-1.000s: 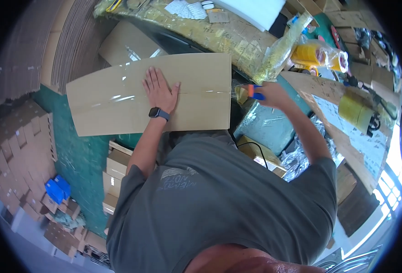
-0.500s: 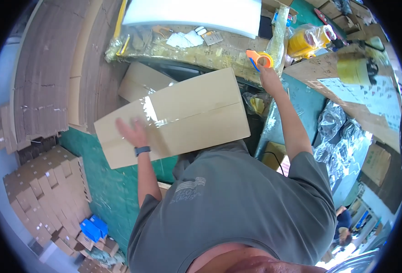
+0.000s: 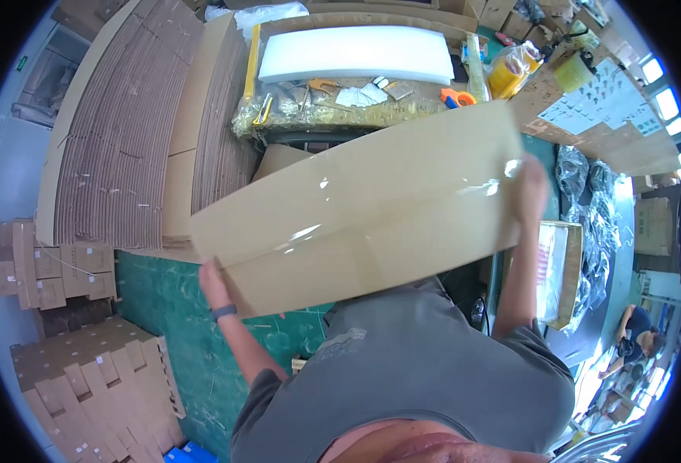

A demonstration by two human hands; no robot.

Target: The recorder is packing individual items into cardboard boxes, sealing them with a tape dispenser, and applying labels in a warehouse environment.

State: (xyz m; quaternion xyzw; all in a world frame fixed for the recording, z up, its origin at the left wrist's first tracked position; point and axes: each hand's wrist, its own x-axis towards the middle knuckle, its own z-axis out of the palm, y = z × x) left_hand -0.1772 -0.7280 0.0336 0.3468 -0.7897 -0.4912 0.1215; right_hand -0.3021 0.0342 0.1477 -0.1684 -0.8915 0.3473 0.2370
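Observation:
A long brown cardboard box [image 3: 371,216] is held up in front of my body, its left end lower than its right. Shiny clear tape runs along its middle seam. My left hand [image 3: 215,287] grips the lower left end, its fingers partly hidden by the edge. At the opposite end, my right hand [image 3: 532,191] is closed on the box, slightly blurred. Beyond the box, an orange tape dispenser [image 3: 458,98] lies on the cluttered workbench [image 3: 340,117], apart from both hands.
Tall stacks of flat cardboard [image 3: 116,147] stand at the left. White foam [image 3: 356,52] lies on the bench. Stacked cartons [image 3: 97,378] sit on the green floor [image 3: 217,386]. To the right are an open box [image 3: 560,270] and clear plastic bags [image 3: 599,224]. Another person [image 3: 637,339] is far right.
My right hand has left the tape dispenser on the bench and taken the box's right end. My left hand has moved onto the left end. The box is raised and shifted right.

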